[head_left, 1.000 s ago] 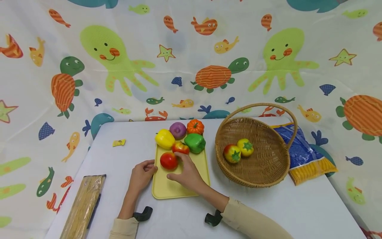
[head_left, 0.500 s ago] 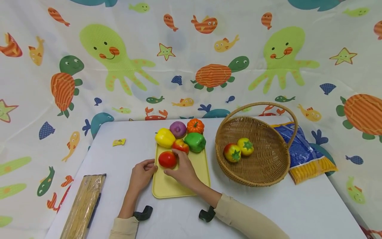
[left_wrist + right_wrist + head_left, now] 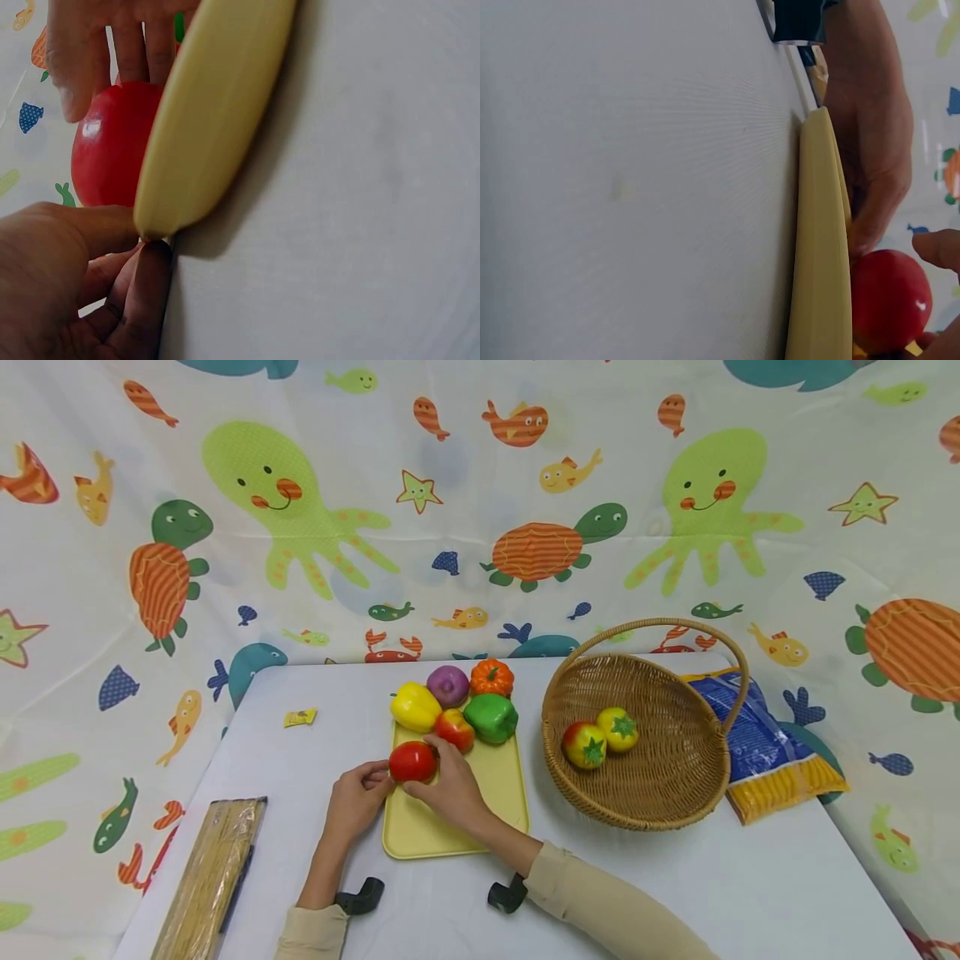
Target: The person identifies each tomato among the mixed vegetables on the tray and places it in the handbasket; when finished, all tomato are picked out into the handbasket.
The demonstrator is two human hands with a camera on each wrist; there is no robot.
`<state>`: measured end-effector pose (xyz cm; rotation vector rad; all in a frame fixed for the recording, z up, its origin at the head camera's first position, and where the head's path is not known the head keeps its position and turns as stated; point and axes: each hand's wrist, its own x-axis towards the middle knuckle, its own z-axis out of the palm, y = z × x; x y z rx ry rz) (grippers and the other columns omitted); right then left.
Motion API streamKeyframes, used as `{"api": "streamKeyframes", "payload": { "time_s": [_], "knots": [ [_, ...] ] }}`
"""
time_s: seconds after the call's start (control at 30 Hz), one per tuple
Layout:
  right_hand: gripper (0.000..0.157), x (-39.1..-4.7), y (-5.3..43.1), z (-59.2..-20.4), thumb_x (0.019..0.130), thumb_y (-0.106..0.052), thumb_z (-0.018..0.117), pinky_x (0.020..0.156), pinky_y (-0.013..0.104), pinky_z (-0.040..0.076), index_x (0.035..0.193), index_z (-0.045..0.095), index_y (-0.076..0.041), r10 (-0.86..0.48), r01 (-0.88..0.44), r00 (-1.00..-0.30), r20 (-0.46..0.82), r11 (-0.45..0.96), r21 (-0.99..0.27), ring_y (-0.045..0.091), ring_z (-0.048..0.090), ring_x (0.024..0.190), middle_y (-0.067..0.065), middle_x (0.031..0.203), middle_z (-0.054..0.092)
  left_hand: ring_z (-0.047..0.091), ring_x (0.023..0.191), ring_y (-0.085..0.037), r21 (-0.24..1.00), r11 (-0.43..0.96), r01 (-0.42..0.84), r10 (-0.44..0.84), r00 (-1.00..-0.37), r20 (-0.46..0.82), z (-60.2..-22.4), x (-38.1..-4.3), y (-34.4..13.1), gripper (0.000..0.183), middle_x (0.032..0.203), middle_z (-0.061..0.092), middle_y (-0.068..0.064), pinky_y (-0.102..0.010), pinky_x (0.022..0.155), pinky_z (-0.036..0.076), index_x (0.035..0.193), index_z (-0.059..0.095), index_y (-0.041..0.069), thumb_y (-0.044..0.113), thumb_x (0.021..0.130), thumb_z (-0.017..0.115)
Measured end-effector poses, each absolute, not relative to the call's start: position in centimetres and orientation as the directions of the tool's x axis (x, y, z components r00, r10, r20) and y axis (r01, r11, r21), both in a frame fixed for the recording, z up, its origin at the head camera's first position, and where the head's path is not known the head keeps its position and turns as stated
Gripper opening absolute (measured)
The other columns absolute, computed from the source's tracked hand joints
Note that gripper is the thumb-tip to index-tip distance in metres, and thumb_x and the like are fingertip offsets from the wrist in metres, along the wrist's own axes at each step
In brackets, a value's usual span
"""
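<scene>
A red tomato (image 3: 412,762) lies at the left side of a yellow tray (image 3: 435,835). My left hand (image 3: 356,802) pinches the tray's left rim; in the left wrist view its thumb is above and its fingers are below. My right hand (image 3: 453,789) is at the tomato's right side, with extended fingers (image 3: 129,49) touching it and the thumb spread apart. Behind the tomato on the tray sit a red-and-yellow fruit (image 3: 454,732), a green bell pepper (image 3: 491,719), a yellow fruit or vegetable (image 3: 415,707), a purple onion (image 3: 448,686) and an orange pumpkin (image 3: 492,678).
A wicker basket (image 3: 667,785) with two yellowish fruits (image 3: 600,739) stands right of the tray. Behind it lies a blue-and-yellow bag (image 3: 765,752). Wooden sticks in clear wrap (image 3: 210,877) lie at the left edge, a small yellow packet (image 3: 300,717) farther back.
The tomato has shifted left across the tray toward my left hand, and my right hand has moved left with it. The left hand stays at the tray's rim.
</scene>
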<state>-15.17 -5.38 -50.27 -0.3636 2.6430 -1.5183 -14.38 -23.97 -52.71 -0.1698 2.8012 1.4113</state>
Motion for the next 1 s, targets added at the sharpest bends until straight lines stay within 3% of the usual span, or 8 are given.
{"api": "streamKeyframes", "payload": {
  "time_s": [0.47, 0.77, 1.0],
  "knots": [
    [0.069, -15.5, -6.2, -50.5, 0.084, -0.027, 0.080, 0.103, 0.041, 0.041, 0.142, 0.045, -0.009, -0.222, -0.191, -0.970, 0.097, 0.455, -0.870, 0.022, 0.051, 0.119, 0.007, 0.133, 0.051, 0.063, 0.082, -0.021, 0.805, 0.585, -0.099, -0.101, -0.994, -0.048, -52.6, -14.5, -24.1, 0.035, 0.094, 0.069, -0.008, -0.024, 0.068, 0.053, 0.122, 0.067, -0.001, 0.018, 0.093, 0.067],
    [0.067, -15.7, -6.5, -51.0, 0.080, -0.017, 0.083, 0.101, 0.038, 0.042, 0.135, 0.044, -0.012, -0.211, -0.191, -0.971, 0.108, 0.427, -0.884, 0.019, 0.055, 0.114, 0.006, 0.128, 0.058, 0.064, 0.082, -0.020, 0.809, 0.582, -0.082, -0.097, -0.995, -0.031, -52.7, -14.5, -24.1, 0.034, 0.093, 0.069, -0.009, -0.024, 0.069, 0.052, 0.120, 0.067, -0.002, 0.017, 0.092, 0.069],
    [0.068, -15.5, -6.3, -50.6, 0.080, -0.018, 0.084, 0.100, 0.036, 0.043, 0.136, 0.045, -0.016, -0.214, -0.186, -0.971, 0.102, 0.419, -0.889, 0.016, 0.054, 0.114, 0.002, 0.128, 0.058, 0.063, 0.081, -0.021, 0.802, 0.592, -0.079, -0.092, -0.995, -0.031, -52.6, -14.4, -24.1, 0.034, 0.092, 0.069, -0.009, -0.026, 0.069, 0.052, 0.120, 0.067, -0.003, 0.016, 0.092, 0.069]
  ]
}}
